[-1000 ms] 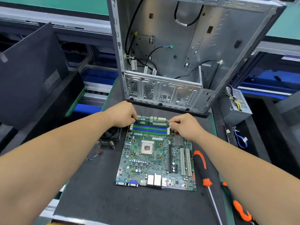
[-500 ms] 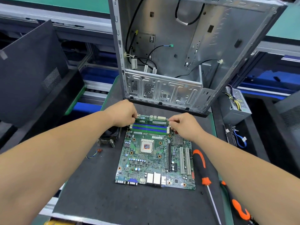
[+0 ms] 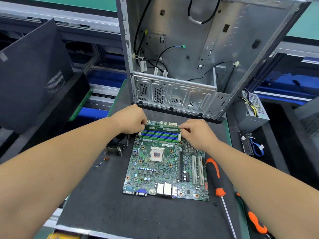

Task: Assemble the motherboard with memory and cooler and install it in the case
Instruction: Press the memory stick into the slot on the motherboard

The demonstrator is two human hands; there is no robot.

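A green motherboard (image 3: 165, 171) lies flat on the black mat (image 3: 138, 214), its bare CPU socket (image 3: 156, 154) near the middle. A green memory stick (image 3: 162, 128) stands over the far memory slot, above the blue and green slots (image 3: 159, 135). My left hand (image 3: 133, 119) pinches the stick's left end and my right hand (image 3: 196, 133) pinches its right end. The cooler (image 3: 119, 145) with its fan wire lies left of the board, partly hidden by my left forearm. The open metal case (image 3: 174, 95) stands beyond the board.
Two orange-and-black screwdrivers (image 3: 217, 180) (image 3: 255, 221) lie right of the board. A tiny black screw (image 3: 216, 204) sits by the first one. A power supply (image 3: 252, 111) and a drive with blue cable (image 3: 250, 144) are at right. A black side panel (image 3: 32, 71) leans at left.
Both hands stay at the ends of the memory stick over the far slot. The view has shifted slightly; nothing else has moved.
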